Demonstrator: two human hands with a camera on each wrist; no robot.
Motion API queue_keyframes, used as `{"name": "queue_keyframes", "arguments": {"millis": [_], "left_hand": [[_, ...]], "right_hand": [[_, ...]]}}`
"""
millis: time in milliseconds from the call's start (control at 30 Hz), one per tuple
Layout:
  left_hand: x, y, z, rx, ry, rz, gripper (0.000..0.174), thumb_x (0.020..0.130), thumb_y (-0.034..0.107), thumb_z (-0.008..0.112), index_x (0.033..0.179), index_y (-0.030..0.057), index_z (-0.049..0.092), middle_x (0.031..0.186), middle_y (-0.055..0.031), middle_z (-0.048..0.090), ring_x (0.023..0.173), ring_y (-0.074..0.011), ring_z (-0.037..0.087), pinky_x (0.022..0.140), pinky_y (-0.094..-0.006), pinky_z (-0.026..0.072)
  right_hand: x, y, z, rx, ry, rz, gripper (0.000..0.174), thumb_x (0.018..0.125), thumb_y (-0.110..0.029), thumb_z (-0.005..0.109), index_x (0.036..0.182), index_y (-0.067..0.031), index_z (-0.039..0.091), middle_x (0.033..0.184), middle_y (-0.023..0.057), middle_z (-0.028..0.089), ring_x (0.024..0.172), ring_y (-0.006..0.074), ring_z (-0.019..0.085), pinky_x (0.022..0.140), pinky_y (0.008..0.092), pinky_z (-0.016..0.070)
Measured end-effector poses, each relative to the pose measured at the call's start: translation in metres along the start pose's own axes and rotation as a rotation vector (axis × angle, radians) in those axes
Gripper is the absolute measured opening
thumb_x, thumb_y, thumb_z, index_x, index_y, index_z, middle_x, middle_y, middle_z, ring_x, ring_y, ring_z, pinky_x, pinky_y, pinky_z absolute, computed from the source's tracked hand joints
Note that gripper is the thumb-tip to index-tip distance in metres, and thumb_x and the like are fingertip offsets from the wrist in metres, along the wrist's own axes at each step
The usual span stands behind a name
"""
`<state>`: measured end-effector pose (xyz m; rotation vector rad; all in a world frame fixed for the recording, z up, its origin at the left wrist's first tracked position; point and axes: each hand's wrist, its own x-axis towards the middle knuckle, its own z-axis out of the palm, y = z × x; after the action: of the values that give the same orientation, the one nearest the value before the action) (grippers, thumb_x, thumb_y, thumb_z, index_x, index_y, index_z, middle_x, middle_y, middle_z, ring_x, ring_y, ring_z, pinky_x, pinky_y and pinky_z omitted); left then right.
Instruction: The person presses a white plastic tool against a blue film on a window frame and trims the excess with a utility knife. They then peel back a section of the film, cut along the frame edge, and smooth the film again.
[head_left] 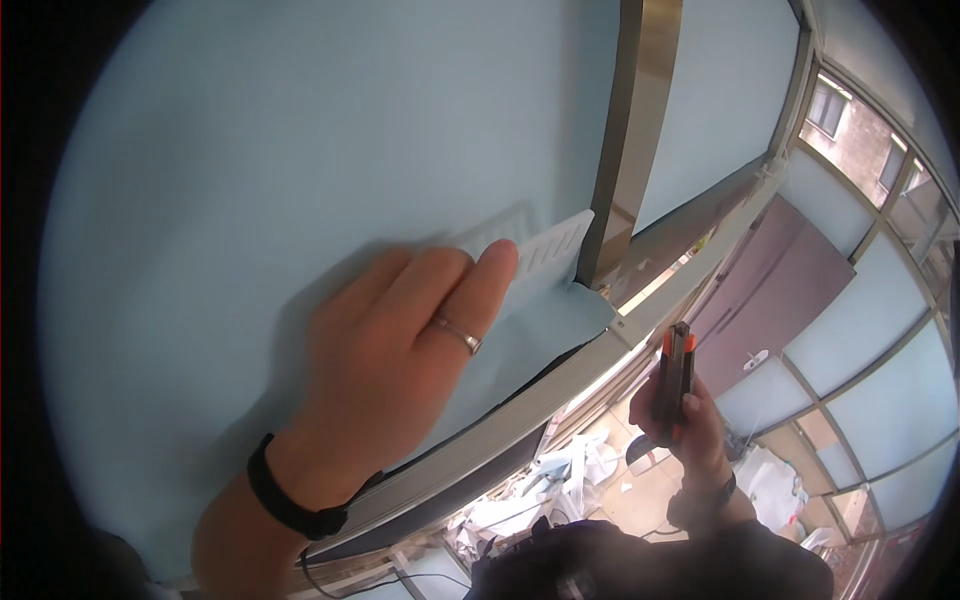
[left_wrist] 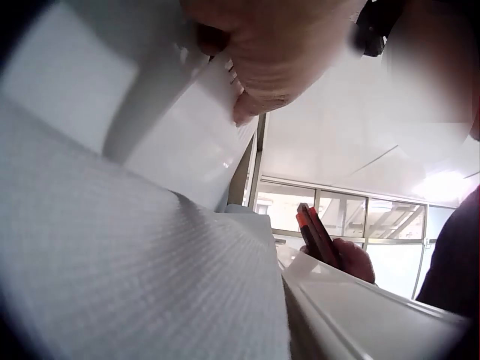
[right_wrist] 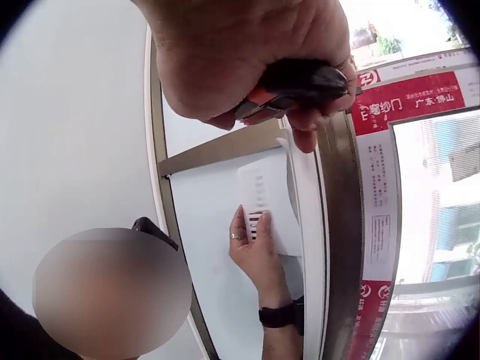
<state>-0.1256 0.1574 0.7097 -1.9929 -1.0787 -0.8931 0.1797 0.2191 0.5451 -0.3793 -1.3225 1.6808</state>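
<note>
My left hand (head_left: 390,335), with a ring and a black wristband, grips a white slotted plastic scraper (head_left: 557,243). The scraper stands against the pale blue wall covering (head_left: 300,120), its edge close to a metal frame strip (head_left: 625,150). In the left wrist view the covering (left_wrist: 142,255) has a fine woven texture and bulges loose below the scraper. Off to the right and lower, my right hand (head_left: 700,420) holds a black and orange utility knife (head_left: 677,375) pointing up; no bare blade shows. From the right wrist, the knife (right_wrist: 300,82) lies in curled fingers.
A pale ledge (head_left: 500,420) runs diagonally below the covering. Beyond it, crumpled white scraps (head_left: 550,490) litter the tiled floor. Framed panels (head_left: 860,330) and a purple-grey door panel (head_left: 775,280) stand at the right. Red printed tape (right_wrist: 412,101) marks a window frame.
</note>
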Motion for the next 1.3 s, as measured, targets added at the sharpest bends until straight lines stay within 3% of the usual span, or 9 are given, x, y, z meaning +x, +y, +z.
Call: {"name": "queue_keyframes", "arguments": {"millis": [367, 467, 567, 700, 1033, 1100, 1133, 1233, 1300], "left_hand": [[0.0, 0.002, -0.004, 0.05, -0.085, -0.01, 0.049, 0.074, -0.001, 0.082, 0.121, 0.0079, 0.073, 0.08, -0.0051, 0.05, 0.065, -0.0214, 0.053, 0.055, -0.0332, 0.0444], [-0.002, 0.002, -0.012, 0.075, -0.163, -0.024, 0.057, 0.07, -0.002, 0.083, 0.124, 0.0069, 0.07, 0.084, -0.0084, 0.054, 0.068, -0.0259, 0.055, 0.058, -0.037, 0.0463], [-0.004, 0.001, -0.015, 0.083, -0.185, -0.024, 0.057, 0.07, -0.001, 0.084, 0.125, 0.0074, 0.07, 0.083, -0.0077, 0.054, 0.067, -0.0252, 0.055, 0.058, -0.0371, 0.0458], [-0.004, 0.002, -0.017, 0.094, -0.203, -0.033, 0.058, 0.071, 0.001, 0.084, 0.127, 0.0091, 0.069, 0.082, -0.0062, 0.053, 0.068, -0.0238, 0.055, 0.058, -0.0364, 0.0465], [-0.01, 0.001, -0.014, 0.066, -0.239, -0.149, 0.06, 0.069, 0.003, 0.083, 0.128, 0.0062, 0.068, 0.087, -0.0055, 0.051, 0.071, -0.0227, 0.055, 0.06, -0.036, 0.0477], [-0.001, 0.005, -0.008, 0.073, -0.04, -0.179, 0.026, 0.091, 0.014, 0.077, 0.079, 0.0074, 0.054, 0.068, -0.0049, 0.048, 0.058, -0.0199, 0.049, 0.047, -0.0355, 0.0407], [0.0, 0.007, -0.008, 0.074, -0.039, -0.177, 0.026, 0.091, 0.014, 0.077, 0.079, 0.0074, 0.054, 0.068, -0.0049, 0.048, 0.058, -0.0199, 0.049, 0.047, -0.0355, 0.0407], [0.004, 0.014, -0.014, 0.34, -0.072, 0.028, 0.015, 0.086, 0.01, 0.076, 0.095, 0.005, 0.066, 0.084, -0.0036, 0.054, 0.075, -0.0175, 0.054, 0.055, -0.0346, 0.0449], [0.009, 0.025, -0.011, 0.537, -0.13, 0.042, 0.035, 0.081, 0.008, 0.075, 0.115, 0.0028, 0.069, 0.097, -0.002, 0.055, 0.087, -0.0179, 0.055, 0.064, -0.0349, 0.0492]], "right_hand": [[0.022, -0.031, -0.013, -0.091, 0.053, 0.052, 0.06, 0.102, -0.042, 0.05, 0.14, 0.0038, 0.047, 0.097, 0.0167, 0.069, 0.068, 0.0161, 0.063, 0.054, 0.0249, 0.0435], [0.028, -0.039, -0.014, 0.084, -0.095, 0.032, 0.049, 0.094, -0.019, 0.053, 0.138, 0.0027, 0.048, 0.099, 0.0191, 0.069, 0.069, 0.0173, 0.065, 0.054, 0.0248, 0.0448], [0.031, -0.047, -0.001, -0.243, 0.169, -0.026, 0.073, 0.072, -0.005, 0.055, 0.144, 0.0005, 0.044, 0.092, 0.0183, 0.068, 0.065, 0.0196, 0.064, 0.053, 0.0285, 0.0492], [0.056, -0.05, -0.002, -0.375, 0.14, -0.302, 0.053, 0.089, -0.009, 0.061, 0.138, 0.0006, 0.045, 0.104, 0.0177, 0.068, 0.084, 0.0182, 0.067, 0.069, 0.0254, 0.0503], [0.077, -0.04, -0.001, -0.351, 0.112, -0.327, 0.046, 0.098, -0.011, 0.058, 0.139, 0.0028, 0.042, 0.112, 0.0196, 0.069, 0.089, 0.0222, 0.072, 0.082, 0.0316, 0.0573], [0.078, -0.038, 0.001, -0.327, 0.122, -0.323, 0.047, 0.098, -0.011, 0.058, 0.14, 0.0021, 0.041, 0.113, 0.0199, 0.069, 0.091, 0.0224, 0.072, 0.082, 0.0316, 0.0574], [0.079, -0.038, 0.002, -0.311, 0.124, -0.312, 0.048, 0.098, -0.012, 0.058, 0.141, 0.0014, 0.04, 0.114, 0.0202, 0.069, 0.092, 0.0226, 0.073, 0.081, 0.0315, 0.0575], [0.079, -0.044, 0.003, -0.314, 0.073, -0.324, 0.048, 0.098, -0.011, 0.057, 0.142, 0.0008, 0.04, 0.116, 0.0206, 0.068, 0.093, 0.0215, 0.073, 0.081, 0.0308, 0.0577], [0.08, -0.045, 0.001, -0.294, 0.056, -0.307, 0.049, 0.098, -0.01, 0.057, 0.142, 0.0011, 0.04, 0.117, 0.0208, 0.068, 0.093, 0.0211, 0.073, 0.08, 0.0301, 0.0578]]}}
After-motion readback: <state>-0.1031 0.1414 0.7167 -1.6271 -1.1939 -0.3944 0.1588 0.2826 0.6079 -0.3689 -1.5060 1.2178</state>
